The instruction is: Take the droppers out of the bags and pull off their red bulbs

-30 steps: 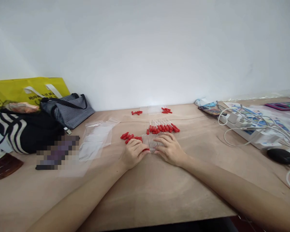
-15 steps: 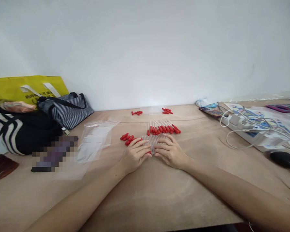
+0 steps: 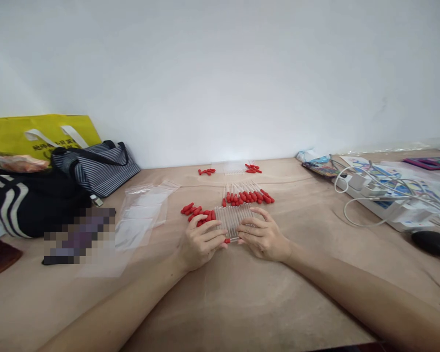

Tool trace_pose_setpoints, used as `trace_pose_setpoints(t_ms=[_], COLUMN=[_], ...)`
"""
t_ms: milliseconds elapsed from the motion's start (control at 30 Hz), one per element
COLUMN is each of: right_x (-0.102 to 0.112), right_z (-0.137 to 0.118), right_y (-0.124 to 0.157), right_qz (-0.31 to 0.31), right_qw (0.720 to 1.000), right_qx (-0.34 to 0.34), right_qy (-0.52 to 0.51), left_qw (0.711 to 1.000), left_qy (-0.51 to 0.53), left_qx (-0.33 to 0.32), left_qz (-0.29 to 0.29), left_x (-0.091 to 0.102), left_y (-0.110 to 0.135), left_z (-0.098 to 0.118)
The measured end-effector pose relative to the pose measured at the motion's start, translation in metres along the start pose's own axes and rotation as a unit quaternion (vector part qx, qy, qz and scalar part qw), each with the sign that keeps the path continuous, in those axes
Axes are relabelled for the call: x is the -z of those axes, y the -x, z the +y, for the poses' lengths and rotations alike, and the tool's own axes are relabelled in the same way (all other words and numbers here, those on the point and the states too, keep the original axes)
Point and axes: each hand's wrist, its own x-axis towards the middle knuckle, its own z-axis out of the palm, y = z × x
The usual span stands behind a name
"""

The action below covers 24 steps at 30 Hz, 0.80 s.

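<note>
A row of clear glass droppers (image 3: 231,217) lies side by side between my hands, their tubes running left to right. Red rubber bulbs (image 3: 209,215) cap the left ends. My left hand (image 3: 204,240) curls over that bulb end, thumb and fingers closed near the closest dropper, whose red bulb (image 3: 226,240) shows past the fingertips. Bent around the tubes' right ends are the fingers of my right hand (image 3: 264,237). Loose red bulbs (image 3: 188,209) lie just left of the row. Behind it, more droppers (image 3: 247,195) lie with their red bulbs toward me.
Further back are two small groups of red-bulbed droppers (image 3: 253,168) (image 3: 207,171). Clear plastic bags (image 3: 143,210) lie at left, beside a striped bag (image 3: 99,166) and a black bag (image 3: 40,205). At right are a power strip (image 3: 370,200) with tangled cables and a black mouse (image 3: 432,242).
Both hands have come slightly nearer to me. The fingers have drawn back from the row's middle, so more glass tubes and red bulbs show.
</note>
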Motion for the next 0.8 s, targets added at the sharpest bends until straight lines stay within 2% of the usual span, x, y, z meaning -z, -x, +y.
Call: trace_pose_setpoints(t_ms=[133, 200, 267, 333, 400, 467, 533, 633, 700, 800], right_x=[0.006, 0.011, 0.016, 0.017, 0.015, 0.011, 0.007, 0.002, -0.001, -0.006], right_z=[0.002, 0.009, 0.018, 0.026, 0.033, 0.037, 0.04, 0.044, 0.046, 0.047], right_y=[0.004, 0.009, 0.016, 0.022, 0.025, 0.027, 0.028, 0.032, 0.036, 0.041], right_qz=[0.001, -0.002, -0.009, -0.023, -0.032, -0.028, -0.018, -0.006, -0.003, -0.012], right_qw=[1.0, 0.999, 0.994, 0.981, 0.963, 0.946, 0.935, 0.928, 0.929, 0.93], right_qx=[-0.004, -0.034, -0.104, -0.195, -0.266, -0.317, -0.352, -0.373, -0.37, -0.365], right_qy=[-0.001, 0.008, 0.017, -0.001, -0.039, -0.057, -0.042, -0.004, 0.019, 0.047], left_qw=[0.999, 0.999, 0.997, 0.986, 0.964, 0.937, 0.913, 0.873, 0.854, 0.844], left_qy=[-0.023, -0.026, -0.017, -0.01, -0.021, -0.036, -0.018, 0.041, 0.076, 0.119], left_qx=[-0.025, -0.007, 0.053, 0.146, 0.243, 0.328, 0.4, 0.486, 0.508, 0.496], left_qz=[0.002, 0.018, 0.049, 0.084, 0.11, 0.112, 0.08, -0.007, -0.082, -0.168], left_x=[0.005, 0.008, 0.01, 0.013, 0.016, 0.019, 0.025, 0.036, 0.043, 0.048], left_y=[0.0, 0.004, 0.009, 0.012, 0.014, 0.017, 0.02, 0.028, 0.033, 0.037], left_z=[0.0, -0.005, -0.012, -0.021, -0.032, -0.042, -0.052, -0.065, -0.071, -0.075])
